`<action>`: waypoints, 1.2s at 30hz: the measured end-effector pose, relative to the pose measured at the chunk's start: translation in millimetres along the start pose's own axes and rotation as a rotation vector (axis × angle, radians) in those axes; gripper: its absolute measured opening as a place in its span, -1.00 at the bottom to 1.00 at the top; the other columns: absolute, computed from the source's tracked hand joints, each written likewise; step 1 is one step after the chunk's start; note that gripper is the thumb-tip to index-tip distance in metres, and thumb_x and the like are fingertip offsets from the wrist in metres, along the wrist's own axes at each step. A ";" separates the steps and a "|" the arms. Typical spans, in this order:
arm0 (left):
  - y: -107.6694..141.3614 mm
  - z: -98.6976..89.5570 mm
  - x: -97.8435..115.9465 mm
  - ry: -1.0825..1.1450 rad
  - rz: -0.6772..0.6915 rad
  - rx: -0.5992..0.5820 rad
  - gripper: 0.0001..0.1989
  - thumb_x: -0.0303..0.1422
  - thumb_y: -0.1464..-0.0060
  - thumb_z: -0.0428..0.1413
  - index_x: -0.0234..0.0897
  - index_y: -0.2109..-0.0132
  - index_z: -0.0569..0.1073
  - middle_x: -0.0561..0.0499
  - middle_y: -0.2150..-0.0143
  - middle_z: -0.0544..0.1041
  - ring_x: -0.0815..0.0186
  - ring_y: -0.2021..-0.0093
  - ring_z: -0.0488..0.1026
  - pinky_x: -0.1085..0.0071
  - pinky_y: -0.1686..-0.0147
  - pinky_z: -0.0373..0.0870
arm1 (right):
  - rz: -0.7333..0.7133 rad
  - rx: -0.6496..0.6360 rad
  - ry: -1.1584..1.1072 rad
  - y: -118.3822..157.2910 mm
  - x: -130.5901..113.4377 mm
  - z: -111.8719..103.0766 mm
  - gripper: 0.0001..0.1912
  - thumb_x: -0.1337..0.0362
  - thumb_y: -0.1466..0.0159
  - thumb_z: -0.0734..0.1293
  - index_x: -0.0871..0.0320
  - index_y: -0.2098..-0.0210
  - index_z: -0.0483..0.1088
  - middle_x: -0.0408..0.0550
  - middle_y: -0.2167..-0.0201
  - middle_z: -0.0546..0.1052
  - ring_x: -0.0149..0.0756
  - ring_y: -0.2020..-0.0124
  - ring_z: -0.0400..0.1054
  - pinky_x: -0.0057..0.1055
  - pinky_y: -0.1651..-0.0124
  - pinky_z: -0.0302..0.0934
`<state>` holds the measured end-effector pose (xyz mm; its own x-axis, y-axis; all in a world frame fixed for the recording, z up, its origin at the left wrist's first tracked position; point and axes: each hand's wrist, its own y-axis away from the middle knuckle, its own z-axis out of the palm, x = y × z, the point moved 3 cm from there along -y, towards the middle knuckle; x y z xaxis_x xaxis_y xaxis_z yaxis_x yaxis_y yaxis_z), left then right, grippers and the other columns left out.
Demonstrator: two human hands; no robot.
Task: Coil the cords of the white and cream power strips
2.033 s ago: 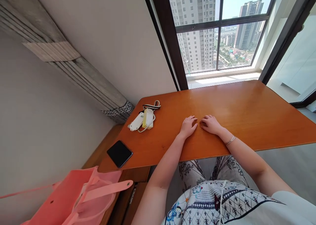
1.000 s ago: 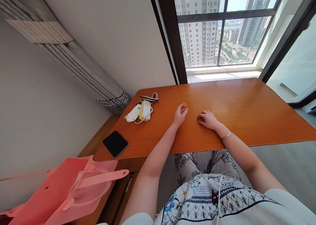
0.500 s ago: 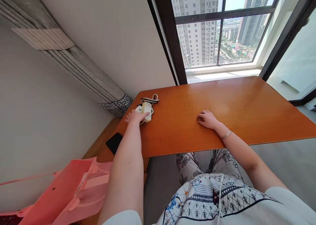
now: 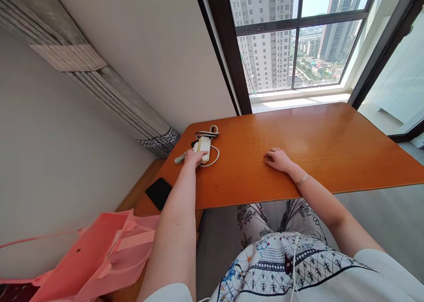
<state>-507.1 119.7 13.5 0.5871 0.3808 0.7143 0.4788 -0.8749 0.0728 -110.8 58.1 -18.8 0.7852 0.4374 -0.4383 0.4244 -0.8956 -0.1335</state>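
Note:
At the left of the wooden table [image 4: 251, 174], my left hand [image 4: 194, 157] is closed on a white power strip [image 4: 204, 149] with a yellowish band. My thumb lies across its near end, and the other fingers are partly hidden behind it. Its white cord [image 4: 215, 157] loops out on the right side, with more cord bundled behind. What looks like a plug [image 4: 179, 159] lies left of the hand. My right hand [image 4: 278, 160] rests on the tabletop with loosely bent fingers, the thumb apart, holding nothing.
A dark phone-like slab [image 4: 159, 193] lies at the table's left edge, beside my left forearm. Below it stands a pink bag [image 4: 96, 258]. A gathered grey curtain [image 4: 132, 103] hangs at the left wall, and a window [image 4: 298, 50] is beyond the table.
My left hand has moved a little to the right with the power strip. The cord loop has spread out to the right, and the plug-like end now shows left of the hand. My right hand stays put.

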 end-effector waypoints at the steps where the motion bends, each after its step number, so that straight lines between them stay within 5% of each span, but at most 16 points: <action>1: 7.7 5.3 4.2 0.104 -0.050 -0.023 -0.07 -0.17 0.36 0.45 -0.36 -0.20 0.36 -0.36 -0.01 0.54 -0.21 -0.07 0.50 0.09 0.19 0.49 | -0.010 0.023 -0.036 -0.8 0.6 2.0 -0.72 0.21 -0.33 0.36 0.12 0.00 0.53 0.11 0.02 0.52 -0.04 -0.10 0.36 -0.08 -0.19 0.23; 6: 51.2 43.3 37.0 0.309 0.002 -0.268 -0.31 -0.18 0.31 0.44 -0.29 -0.03 0.51 -0.12 0.21 0.60 0.14 0.26 0.57 0.35 0.41 0.46 | -0.062 0.363 -0.259 -1.2 5.6 -0.8 -0.39 0.22 -0.32 0.34 0.16 -0.33 0.24 0.23 -0.26 0.30 -0.05 -0.27 0.28 -0.09 -0.30 0.25; 9: 82.8 65.9 56.4 0.478 0.089 -0.520 -0.31 -0.23 0.35 0.45 -0.25 -0.02 0.51 -0.07 0.15 0.60 0.22 0.28 0.55 0.40 0.41 0.44 | -0.088 0.616 -0.219 3.9 10.5 -15.4 -0.22 0.15 -0.33 0.34 0.11 -0.45 0.00 0.24 -0.44 0.05 0.00 -0.43 0.09 0.01 -0.39 0.14; 12: 110.6 80.3 69.9 0.475 0.110 -0.733 -0.32 -0.23 0.38 0.45 -0.26 0.01 0.53 -0.08 0.09 0.60 0.19 0.21 0.56 0.38 0.33 0.45 | -0.136 0.709 -0.078 10.3 13.8 -31.4 -0.20 0.15 -0.35 0.32 0.06 -0.48 -0.06 0.19 -0.51 -0.11 0.03 -0.49 -0.06 0.07 -0.42 0.09; 20: 130.0 75.8 76.5 0.382 0.172 -0.916 -0.26 -0.13 0.34 0.44 -0.26 -0.05 0.50 -0.09 0.01 0.58 0.12 0.05 0.53 0.33 0.17 0.46 | -0.237 0.634 0.074 17.6 16.9 -50.9 -0.38 0.28 -0.38 0.24 0.05 -0.42 0.14 0.11 -0.37 0.29 -0.06 -0.37 0.20 -0.02 -0.37 0.21; 25: 126.0 64.5 68.5 0.287 0.226 -0.909 -0.24 -0.12 0.34 0.41 -0.23 -0.09 0.51 -0.09 -0.07 0.57 0.04 -0.05 0.51 0.26 0.04 0.47 | -0.244 0.578 0.142 14.7 15.8 -56.1 -0.44 0.18 -0.37 0.29 0.11 -0.33 0.28 0.14 -0.30 0.40 -0.05 -0.28 0.32 -0.10 -0.30 0.27; 29: 121.9 56.8 65.8 0.229 0.290 -0.831 -0.25 -0.17 0.40 0.43 -0.25 -0.05 0.56 -0.12 -0.04 0.59 -0.03 -0.06 0.51 0.16 -0.03 0.46 | -0.165 0.407 0.169 14.2 20.9 -60.1 -0.51 0.14 -0.32 0.35 0.16 -0.20 0.44 0.17 -0.11 0.57 -0.02 -0.08 0.48 -0.18 -0.12 0.35; 32: 119.6 51.8 65.8 0.238 0.366 -0.766 -0.32 -0.24 0.42 0.44 -0.23 0.01 0.62 -0.12 -0.02 0.61 -0.06 -0.06 0.52 0.16 -0.04 0.47 | -0.066 0.313 0.109 18.5 26.6 -63.3 -0.62 0.16 -0.29 0.34 0.15 -0.05 0.54 0.10 0.13 0.66 -0.09 0.15 0.53 -0.29 0.08 0.34; 36: 119.0 51.8 64.0 0.279 0.437 -0.807 -0.32 -0.26 0.38 0.45 -0.16 -0.03 0.62 -0.08 -0.05 0.61 -0.04 -0.10 0.51 0.20 -0.06 0.46 | 0.055 0.372 -0.224 23.8 29.1 -62.6 -0.74 0.20 -0.19 0.31 0.14 0.22 0.59 -0.07 0.44 0.61 -0.28 0.43 0.42 -0.38 0.29 0.26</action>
<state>-378.8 55.5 31.9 0.3808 -0.0224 0.9244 -0.4006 -0.9050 0.1431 -49.6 54.6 20.9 0.6675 0.3967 -0.6301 0.1612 -0.9032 -0.3978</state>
